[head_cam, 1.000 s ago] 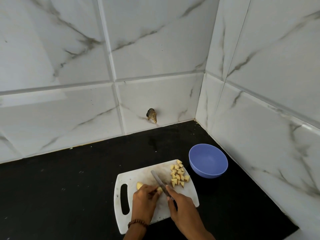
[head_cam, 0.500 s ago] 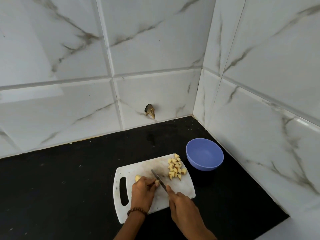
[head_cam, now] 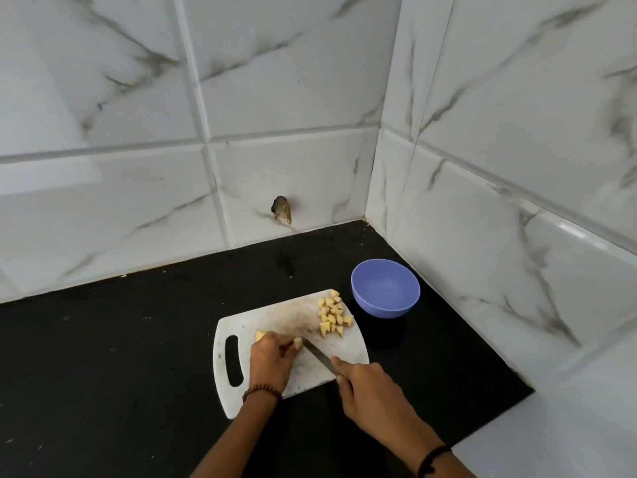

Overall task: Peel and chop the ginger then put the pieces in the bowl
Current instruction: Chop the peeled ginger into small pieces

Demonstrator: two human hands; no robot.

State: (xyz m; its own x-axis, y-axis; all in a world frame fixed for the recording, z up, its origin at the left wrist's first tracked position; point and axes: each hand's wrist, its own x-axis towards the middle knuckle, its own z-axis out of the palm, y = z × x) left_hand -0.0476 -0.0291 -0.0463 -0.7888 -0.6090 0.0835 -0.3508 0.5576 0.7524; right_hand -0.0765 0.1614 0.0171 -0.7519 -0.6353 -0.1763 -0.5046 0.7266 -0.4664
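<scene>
A white cutting board lies on the black counter. My left hand holds down a pale yellow ginger piece on the board, covering most of it. My right hand grips a knife; its blade slants up-left and its tip meets the ginger beside my left fingertips. Several chopped ginger pieces are heaped at the board's far right corner. A blue bowl with nothing visible inside stands just right of that corner.
The black counter runs into a corner of white marble-look tiles at the back and right. A small hole with something brown in it is in the back wall. A white surface adjoins the counter at the lower right.
The knife has drawn back toward me, and its tip now sits at the ginger under my left fingers. The camera tilted a little, shifting the scene.
</scene>
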